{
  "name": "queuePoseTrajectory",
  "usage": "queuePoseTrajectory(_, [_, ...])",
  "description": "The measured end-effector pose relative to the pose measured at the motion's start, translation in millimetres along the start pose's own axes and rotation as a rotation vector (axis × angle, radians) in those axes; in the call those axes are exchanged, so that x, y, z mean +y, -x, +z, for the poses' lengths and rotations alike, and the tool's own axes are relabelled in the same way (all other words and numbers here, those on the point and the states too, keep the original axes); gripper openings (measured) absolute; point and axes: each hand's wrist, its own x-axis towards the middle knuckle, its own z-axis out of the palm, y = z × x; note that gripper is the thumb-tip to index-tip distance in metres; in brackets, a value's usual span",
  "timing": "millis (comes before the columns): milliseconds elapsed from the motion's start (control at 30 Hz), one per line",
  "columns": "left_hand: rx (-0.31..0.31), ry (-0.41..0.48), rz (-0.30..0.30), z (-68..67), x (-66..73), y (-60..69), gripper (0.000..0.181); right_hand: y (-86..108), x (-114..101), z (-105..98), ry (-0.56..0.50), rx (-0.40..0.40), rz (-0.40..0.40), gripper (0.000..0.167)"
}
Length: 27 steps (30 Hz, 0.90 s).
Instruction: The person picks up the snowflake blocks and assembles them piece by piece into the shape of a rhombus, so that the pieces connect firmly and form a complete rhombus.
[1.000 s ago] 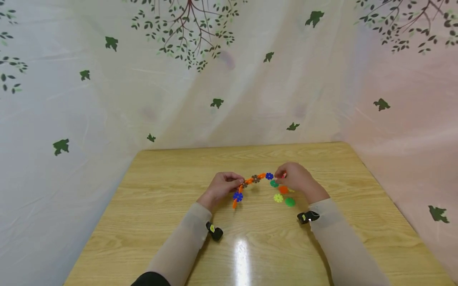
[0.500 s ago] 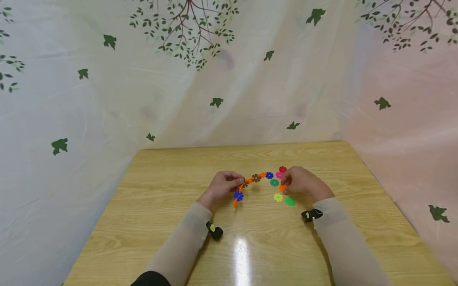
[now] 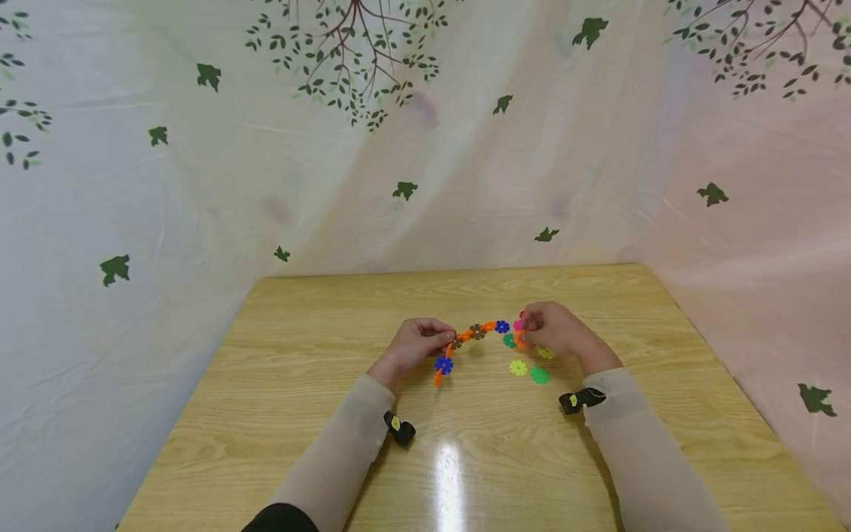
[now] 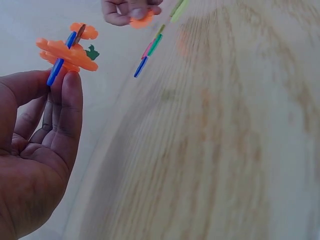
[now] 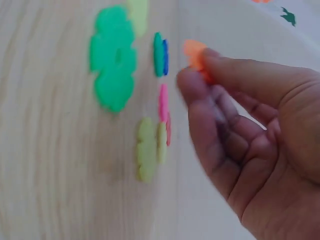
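My left hand (image 3: 415, 347) pinches a chain of interlocking flower-shaped discs (image 3: 477, 332) between thumb and fingertips. Orange, blue and brown discs alternate along it, and it hangs above the table in a curve. Seen from the left wrist, an orange disc (image 4: 75, 55) and a blue disc (image 4: 55, 72) sit right at the fingertips. My right hand (image 3: 557, 329) pinches a single orange disc (image 5: 196, 55) between thumb and index finger, raised off the table. In the head view its fingers partly cover that disc and the red and pink discs behind.
Loose flower discs lie on the wooden table (image 3: 332, 458) around the right hand: blue (image 3: 502, 326), teal (image 3: 510, 340), pink (image 3: 518, 325), two yellow ones (image 3: 518, 368) and a bright green one (image 3: 540, 375). A leaf-printed curtain (image 3: 319, 199) stands behind the table.
My right hand drew back from the red and pink discs, reached the orange disc, and has now lifted it slightly leftward and up. The left hand and chain have barely moved.
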Motion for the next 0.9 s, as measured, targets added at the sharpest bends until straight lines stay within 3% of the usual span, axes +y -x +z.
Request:
queuePoseTrajectory(133, [-0.006,-0.006,0.011,0.1,0.1,0.1,0.018,-2.5,-2.1,0.2,-0.206,0.031,-0.021,0.013])
queuePoseTrajectory(267, [-0.015,-0.010,0.027,-0.1,-1.8,-1.2,0.018,-2.6,-7.9,2.2,-0.292,0.051,-0.021,0.020])
queuePoseTrajectory(533, [-0.007,-0.012,0.024,1.9,-0.1,-0.8,0.016,-5.2,-9.7,5.1,-0.363,0.059,-0.034,0.023])
queuePoseTrajectory(900, [-0.005,-0.031,0.011,2.5,-0.8,-2.4,0.016,-6.9,-12.2,6.3,-0.376,0.057,-0.040,0.026])
